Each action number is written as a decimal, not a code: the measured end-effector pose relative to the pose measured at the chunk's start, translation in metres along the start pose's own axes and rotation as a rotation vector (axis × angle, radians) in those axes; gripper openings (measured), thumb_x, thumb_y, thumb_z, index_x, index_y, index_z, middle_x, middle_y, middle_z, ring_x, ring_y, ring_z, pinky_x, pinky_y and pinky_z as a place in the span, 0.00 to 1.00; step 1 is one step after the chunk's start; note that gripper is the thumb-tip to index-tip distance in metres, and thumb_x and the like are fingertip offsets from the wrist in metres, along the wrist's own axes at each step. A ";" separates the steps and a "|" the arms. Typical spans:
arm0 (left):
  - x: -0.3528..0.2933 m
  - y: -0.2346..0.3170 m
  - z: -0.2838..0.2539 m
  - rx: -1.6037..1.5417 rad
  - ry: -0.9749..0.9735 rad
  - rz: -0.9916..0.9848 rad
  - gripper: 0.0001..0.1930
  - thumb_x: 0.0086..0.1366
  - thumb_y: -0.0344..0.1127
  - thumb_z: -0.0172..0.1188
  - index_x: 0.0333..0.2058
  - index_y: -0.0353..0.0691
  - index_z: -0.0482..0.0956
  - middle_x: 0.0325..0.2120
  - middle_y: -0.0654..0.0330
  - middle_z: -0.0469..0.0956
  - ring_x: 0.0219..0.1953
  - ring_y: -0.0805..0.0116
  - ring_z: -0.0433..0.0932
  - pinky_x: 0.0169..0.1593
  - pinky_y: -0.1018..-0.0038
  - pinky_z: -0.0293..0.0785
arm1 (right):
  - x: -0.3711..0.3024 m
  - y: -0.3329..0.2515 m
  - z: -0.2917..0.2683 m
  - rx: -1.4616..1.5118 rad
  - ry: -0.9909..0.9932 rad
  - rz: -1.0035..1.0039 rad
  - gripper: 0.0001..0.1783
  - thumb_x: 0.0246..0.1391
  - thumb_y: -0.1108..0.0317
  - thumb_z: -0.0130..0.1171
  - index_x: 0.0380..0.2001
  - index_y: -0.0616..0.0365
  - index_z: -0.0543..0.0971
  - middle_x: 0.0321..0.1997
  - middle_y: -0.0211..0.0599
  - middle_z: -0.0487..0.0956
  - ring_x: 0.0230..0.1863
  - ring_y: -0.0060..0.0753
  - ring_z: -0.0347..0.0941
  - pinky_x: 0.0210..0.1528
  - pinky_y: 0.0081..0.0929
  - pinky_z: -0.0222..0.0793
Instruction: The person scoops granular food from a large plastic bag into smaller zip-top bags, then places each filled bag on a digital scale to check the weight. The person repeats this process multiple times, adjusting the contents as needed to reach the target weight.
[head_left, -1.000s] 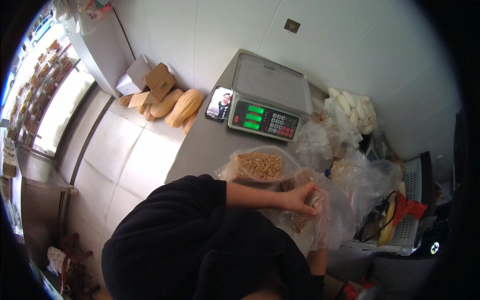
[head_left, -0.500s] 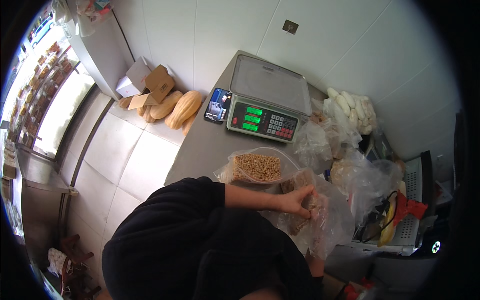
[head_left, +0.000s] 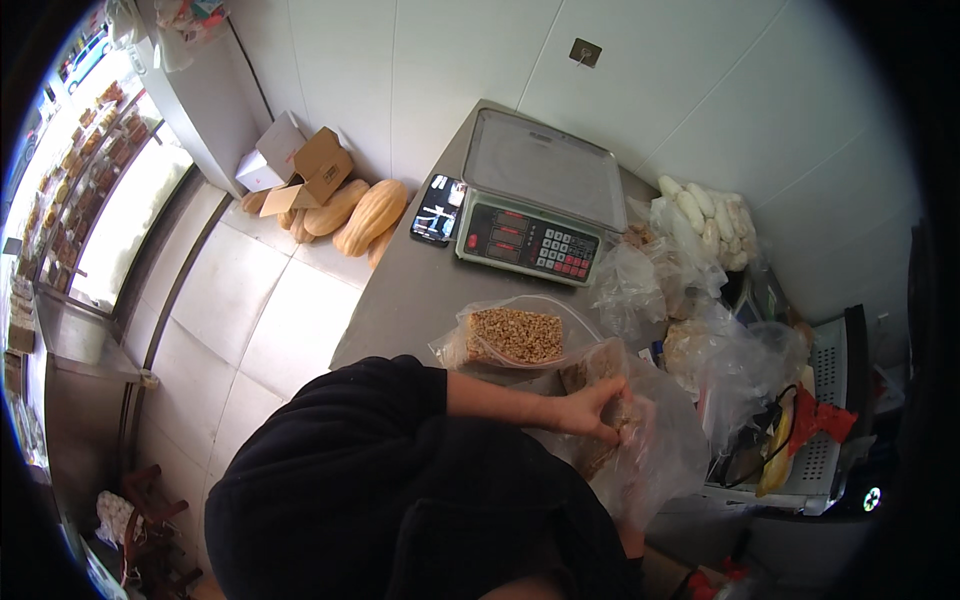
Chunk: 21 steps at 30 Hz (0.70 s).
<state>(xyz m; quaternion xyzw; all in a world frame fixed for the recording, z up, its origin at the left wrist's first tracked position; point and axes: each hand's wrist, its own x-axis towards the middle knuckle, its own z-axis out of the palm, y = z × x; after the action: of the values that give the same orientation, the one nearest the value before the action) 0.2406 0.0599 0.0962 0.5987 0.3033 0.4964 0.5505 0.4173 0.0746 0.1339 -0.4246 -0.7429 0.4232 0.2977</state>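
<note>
My left hand [head_left: 592, 410] reaches across from the left, thumb and fingers pinching a clear plastic bag [head_left: 680, 455]. My right hand [head_left: 637, 455] is veiled by the bag's film, close beside the left one, and seems to grip the same bag; its fingers are blurred by the plastic. Brownish food pieces [head_left: 597, 455] show in and under the film next to my left hand. Just beyond my left forearm lies another clear bag [head_left: 575, 330] holding a block of golden nut or grain brittle [head_left: 515, 336].
On the grey counter [head_left: 385, 315] stand a scale [head_left: 530, 240] and a phone [head_left: 437, 210]. Plastic bags [head_left: 740, 350], a bag of white pieces [head_left: 705, 215] and a perforated tray [head_left: 822, 400] crowd the right. Squashes [head_left: 370, 218] and an opened cardboard box [head_left: 318, 170] sit on the floor.
The scale's displays were lit green and now look dark. Both hands stay at the bag, whose film has shifted slightly around my right hand.
</note>
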 end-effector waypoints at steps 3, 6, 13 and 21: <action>-0.002 -0.001 0.000 0.029 -0.004 0.044 0.32 0.46 0.39 0.70 0.47 0.43 0.61 0.42 0.55 0.63 0.49 0.62 0.63 0.52 0.69 0.61 | 0.001 0.000 0.001 0.001 -0.010 -0.059 0.29 0.50 0.49 0.53 0.48 0.60 0.68 0.45 0.39 0.70 0.48 0.32 0.66 0.52 0.31 0.61; -0.001 -0.001 -0.001 0.065 -0.002 0.053 0.32 0.48 0.42 0.70 0.47 0.43 0.61 0.42 0.54 0.63 0.47 0.62 0.63 0.50 0.69 0.63 | 0.005 0.003 0.002 0.014 -0.021 -0.080 0.29 0.49 0.49 0.53 0.48 0.59 0.68 0.44 0.38 0.69 0.48 0.31 0.66 0.51 0.30 0.61; -0.003 0.006 -0.003 0.055 -0.058 -0.043 0.30 0.49 0.44 0.69 0.45 0.42 0.62 0.42 0.52 0.64 0.45 0.60 0.65 0.47 0.67 0.65 | 0.002 -0.010 -0.005 0.050 -0.085 0.004 0.29 0.48 0.50 0.55 0.49 0.57 0.68 0.44 0.36 0.69 0.47 0.28 0.66 0.50 0.28 0.61; -0.010 -0.002 0.002 0.116 -0.053 0.069 0.26 0.50 0.42 0.69 0.44 0.45 0.64 0.41 0.56 0.64 0.46 0.61 0.63 0.48 0.67 0.64 | -0.001 -0.013 -0.016 -0.057 -0.243 0.018 0.30 0.49 0.51 0.53 0.53 0.53 0.66 0.45 0.35 0.70 0.47 0.26 0.66 0.49 0.25 0.61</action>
<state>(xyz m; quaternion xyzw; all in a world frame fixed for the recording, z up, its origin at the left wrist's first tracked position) 0.2393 0.0509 0.0918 0.6526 0.2958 0.4809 0.5053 0.4251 0.0763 0.1524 -0.3850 -0.7814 0.4530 0.1896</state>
